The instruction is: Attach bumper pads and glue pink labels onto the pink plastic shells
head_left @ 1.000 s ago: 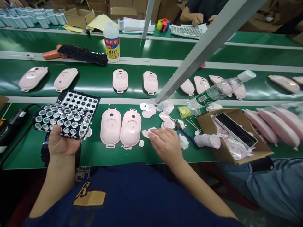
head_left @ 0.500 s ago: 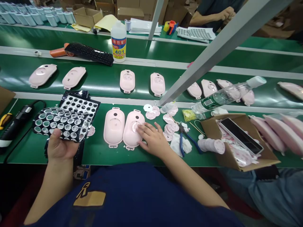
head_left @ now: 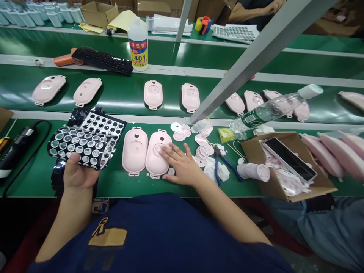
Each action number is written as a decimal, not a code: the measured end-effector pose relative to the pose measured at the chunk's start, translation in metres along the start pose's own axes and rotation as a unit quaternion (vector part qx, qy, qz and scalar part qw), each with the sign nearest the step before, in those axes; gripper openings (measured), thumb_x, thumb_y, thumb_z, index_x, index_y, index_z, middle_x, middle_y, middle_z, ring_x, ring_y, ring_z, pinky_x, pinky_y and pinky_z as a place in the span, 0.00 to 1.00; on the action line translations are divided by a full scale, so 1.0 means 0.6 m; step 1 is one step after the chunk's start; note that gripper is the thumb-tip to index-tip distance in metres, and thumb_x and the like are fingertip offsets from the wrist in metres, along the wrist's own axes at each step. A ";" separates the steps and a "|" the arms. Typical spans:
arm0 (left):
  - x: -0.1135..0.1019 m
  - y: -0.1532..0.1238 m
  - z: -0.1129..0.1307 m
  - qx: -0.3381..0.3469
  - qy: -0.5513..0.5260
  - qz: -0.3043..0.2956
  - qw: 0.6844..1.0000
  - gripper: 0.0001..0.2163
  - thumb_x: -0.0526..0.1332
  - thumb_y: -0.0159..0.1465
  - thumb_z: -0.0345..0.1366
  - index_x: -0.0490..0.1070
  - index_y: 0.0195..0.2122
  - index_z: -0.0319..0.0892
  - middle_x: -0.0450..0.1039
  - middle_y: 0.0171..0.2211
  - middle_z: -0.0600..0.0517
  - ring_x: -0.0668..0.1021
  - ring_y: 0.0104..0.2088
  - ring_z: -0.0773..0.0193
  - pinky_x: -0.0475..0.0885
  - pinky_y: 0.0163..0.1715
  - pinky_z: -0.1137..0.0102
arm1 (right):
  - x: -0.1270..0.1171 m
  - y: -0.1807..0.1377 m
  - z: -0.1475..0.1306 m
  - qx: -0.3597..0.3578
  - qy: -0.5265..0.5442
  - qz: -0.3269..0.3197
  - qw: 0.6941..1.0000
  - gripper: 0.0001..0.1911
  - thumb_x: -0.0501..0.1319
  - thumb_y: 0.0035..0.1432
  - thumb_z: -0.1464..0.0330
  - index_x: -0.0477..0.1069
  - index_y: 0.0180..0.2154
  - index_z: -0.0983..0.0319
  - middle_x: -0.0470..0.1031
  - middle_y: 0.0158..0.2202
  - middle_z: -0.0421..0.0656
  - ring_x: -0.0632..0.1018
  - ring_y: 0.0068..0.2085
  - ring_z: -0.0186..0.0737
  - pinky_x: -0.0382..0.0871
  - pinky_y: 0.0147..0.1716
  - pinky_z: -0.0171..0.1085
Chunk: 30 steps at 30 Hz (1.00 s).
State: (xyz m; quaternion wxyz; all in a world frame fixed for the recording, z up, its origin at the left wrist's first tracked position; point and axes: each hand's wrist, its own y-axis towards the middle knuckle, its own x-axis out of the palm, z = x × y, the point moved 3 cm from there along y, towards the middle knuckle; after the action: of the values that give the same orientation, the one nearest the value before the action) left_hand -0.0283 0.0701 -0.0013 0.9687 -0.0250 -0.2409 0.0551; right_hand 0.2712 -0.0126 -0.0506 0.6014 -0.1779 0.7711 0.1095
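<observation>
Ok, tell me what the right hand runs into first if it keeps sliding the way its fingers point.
The right hand points up-left, fingertips already on the right pink shell. Straight on, it would likely meet the left pink shell beside it, then the black dotted sheet that the left hand holds.

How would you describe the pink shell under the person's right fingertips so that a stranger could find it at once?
Start at the white glue bottle marked 401 and come straight down to the nearest green bench strip. Two pink shells lie side by side there; it is the right-hand shell, the only one with the right hand pressing fingertips on it.
</observation>
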 end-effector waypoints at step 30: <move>-0.010 0.015 0.005 0.038 0.002 -0.044 0.998 0.39 0.75 0.49 0.50 0.64 0.62 0.58 0.70 0.62 0.54 0.61 0.69 0.46 0.55 0.70 0.48 | -0.048 -0.102 0.061 0.081 -0.105 0.021 0.991 0.14 0.62 0.64 0.63 0.78 0.49 0.59 0.80 0.50 0.47 0.77 0.49 0.49 0.63 0.49 0.46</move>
State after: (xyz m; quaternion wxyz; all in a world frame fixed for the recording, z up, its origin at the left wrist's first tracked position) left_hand -0.0359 0.0784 -0.0023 0.9710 0.0219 -0.2372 0.0212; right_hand 0.3347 -0.0500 -0.0291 0.6890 -0.1001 0.7136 0.0774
